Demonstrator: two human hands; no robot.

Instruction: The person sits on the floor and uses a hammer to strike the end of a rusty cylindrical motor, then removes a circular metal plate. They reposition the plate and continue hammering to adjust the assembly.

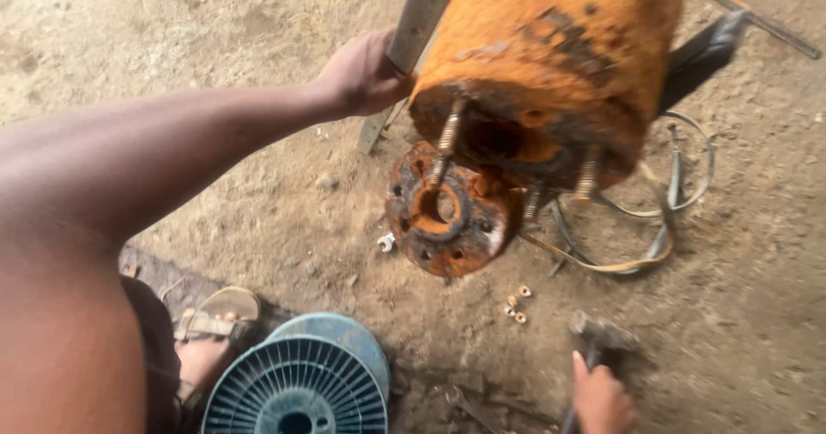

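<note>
1. Head view, the left hand [366, 73]: it reaches far forward and is clenched around a flat grey metal bar [415, 23] that stands almost upright. The bar touches the left side of a big rusty orange drum-shaped housing [551, 55], so the hand seems to steady the heavy housing, or to lever it, through the bar. I judge this from the grip only.

2. The housing is just to the right of this hand. It is tilted, with the open end toward the camera. Long threaded studs [447, 133] stick out from its rim.

3. Below the housing, on the dirt floor [215, 21], a round rusty end cover [447, 210] with a centre hole lies almost flat. One stud points at it. It is close under the left hand, a little to the right.

4. The right hand [601, 398] is low, near the bottom edge, well apart from the housing. It is closed on the handle of a hammer [602, 335], whose head rests on the ground.

5. Around: a few small brass nuts [516, 305] lie between the hammer and the cover. A loose grey strap [654, 219] curls on the floor beyond the right hand. A blue ribbed spool [301, 382] and a sandalled foot [206, 339] are nearest to the person.

6. The nuts and the strap lie in the way between the right hand and the housing.
</note>
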